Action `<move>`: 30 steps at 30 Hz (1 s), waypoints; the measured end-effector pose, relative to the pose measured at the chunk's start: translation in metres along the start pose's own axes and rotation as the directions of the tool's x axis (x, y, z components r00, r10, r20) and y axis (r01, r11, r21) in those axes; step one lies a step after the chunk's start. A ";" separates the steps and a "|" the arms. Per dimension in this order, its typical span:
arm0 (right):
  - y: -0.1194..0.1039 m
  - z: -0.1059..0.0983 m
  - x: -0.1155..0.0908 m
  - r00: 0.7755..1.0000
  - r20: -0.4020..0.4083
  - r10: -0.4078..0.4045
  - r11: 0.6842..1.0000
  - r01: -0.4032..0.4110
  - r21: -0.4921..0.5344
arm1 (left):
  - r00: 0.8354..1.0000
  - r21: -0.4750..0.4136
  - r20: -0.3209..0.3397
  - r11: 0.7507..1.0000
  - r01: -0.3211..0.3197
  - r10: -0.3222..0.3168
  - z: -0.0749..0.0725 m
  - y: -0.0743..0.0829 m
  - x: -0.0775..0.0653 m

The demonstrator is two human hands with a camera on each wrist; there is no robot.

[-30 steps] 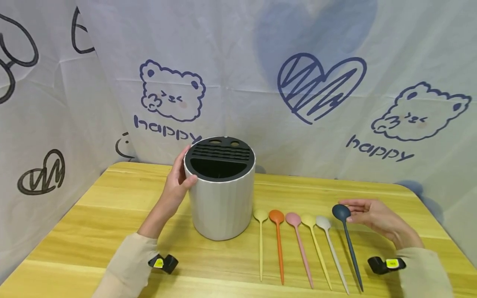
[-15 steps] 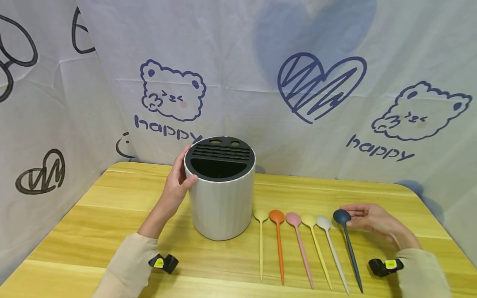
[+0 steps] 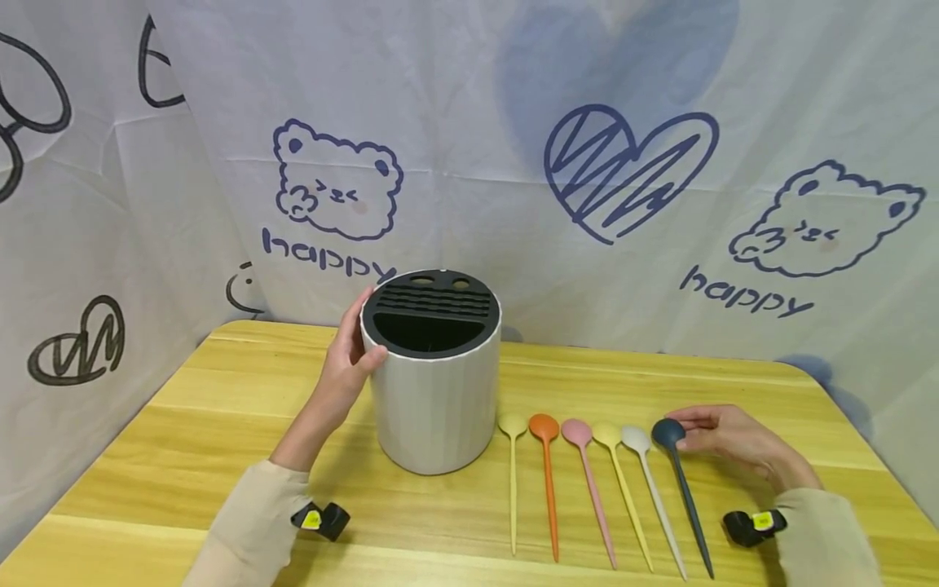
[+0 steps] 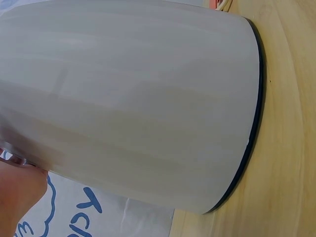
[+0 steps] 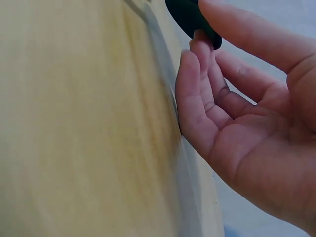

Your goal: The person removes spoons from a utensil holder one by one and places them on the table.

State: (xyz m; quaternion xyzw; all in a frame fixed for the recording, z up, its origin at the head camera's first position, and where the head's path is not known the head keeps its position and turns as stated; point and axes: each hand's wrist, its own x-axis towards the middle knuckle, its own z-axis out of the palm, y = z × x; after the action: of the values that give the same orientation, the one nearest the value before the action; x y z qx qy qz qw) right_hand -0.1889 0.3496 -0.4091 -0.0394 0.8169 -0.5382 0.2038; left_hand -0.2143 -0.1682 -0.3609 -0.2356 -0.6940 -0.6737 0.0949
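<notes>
A white ribbed utensil holder (image 3: 438, 408) with a black slotted lid (image 3: 433, 314) stands upright on the table. My left hand (image 3: 348, 359) grips its upper left side, thumb at the front of the rim; its far fingers are hidden behind the holder. In the left wrist view the holder's pale wall (image 4: 133, 98) fills most of the picture. My right hand (image 3: 741, 440) pinches the bowl of a navy spoon (image 3: 685, 489), the last on the right in a row of spoons. In the right wrist view the thumb and fingertips hold the dark bowl (image 5: 192, 17) by its edge.
Left of the navy spoon lie a white spoon (image 3: 655, 477), a yellow spoon (image 3: 622, 473), a pink spoon (image 3: 590, 477), an orange spoon (image 3: 547, 473) and a pale yellow spoon (image 3: 513, 473). The wooden table (image 3: 242, 391) ends at a printed cloth (image 3: 469, 204) behind.
My right hand has shifted slightly down and toward me with the navy spoon's bowl, while its handle tip stays almost in place. My left hand and the holder have not visibly moved.
</notes>
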 end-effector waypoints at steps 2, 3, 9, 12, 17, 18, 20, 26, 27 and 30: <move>0.000 0.000 0.000 1.000 0.006 -0.001 1.000 0.001 -0.023 | 1.000 0.004 -0.001 1.000 0.001 -0.001 0.000 0.000 -0.001; 0.000 0.000 0.001 1.000 0.008 -0.001 0.999 0.002 -0.035 | 1.000 0.004 -0.001 1.000 -0.002 0.002 0.000 0.000 -0.001; -0.001 0.001 0.001 1.000 0.018 -0.007 0.994 0.008 -0.106 | 1.000 0.001 0.000 1.000 -0.017 0.017 0.000 0.000 -0.002; -0.002 0.002 0.002 1.000 0.018 -0.005 0.992 0.007 -0.125 | 1.000 0.001 -0.001 1.000 -0.017 0.017 0.000 -0.001 -0.002; -0.002 0.002 0.003 1.000 0.018 -0.009 0.992 0.011 -0.126 | 1.000 0.004 0.002 1.000 -0.017 0.017 0.000 -0.001 -0.001; -0.002 0.003 0.002 1.000 0.014 -0.008 0.992 0.010 -0.126 | 1.000 0.004 0.002 1.000 -0.018 0.018 0.000 -0.001 -0.001; -0.002 0.003 0.002 1.000 0.006 -0.007 0.992 0.007 -0.127 | 1.000 0.002 0.002 1.000 -0.019 0.019 0.000 -0.001 -0.001; -0.003 0.005 0.002 1.000 -0.012 -0.009 0.989 0.007 -0.148 | 1.000 0.004 0.005 1.000 -0.017 0.016 0.001 -0.001 -0.001; -0.003 0.005 0.002 1.000 -0.008 -0.014 0.989 0.012 -0.149 | 1.000 0.003 0.005 1.000 -0.018 0.018 0.001 -0.001 -0.001; -0.002 0.004 0.002 1.000 -0.002 -0.026 0.986 0.025 -0.163 | 1.000 -0.001 0.004 1.000 -0.024 0.024 0.000 -0.002 -0.001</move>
State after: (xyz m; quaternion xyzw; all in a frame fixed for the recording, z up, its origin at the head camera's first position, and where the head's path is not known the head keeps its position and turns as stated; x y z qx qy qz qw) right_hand -0.1895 0.3450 -0.4087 -0.0653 0.8580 -0.4723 0.1913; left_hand -0.2142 -0.1680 -0.3627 -0.2454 -0.6910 -0.6723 0.1014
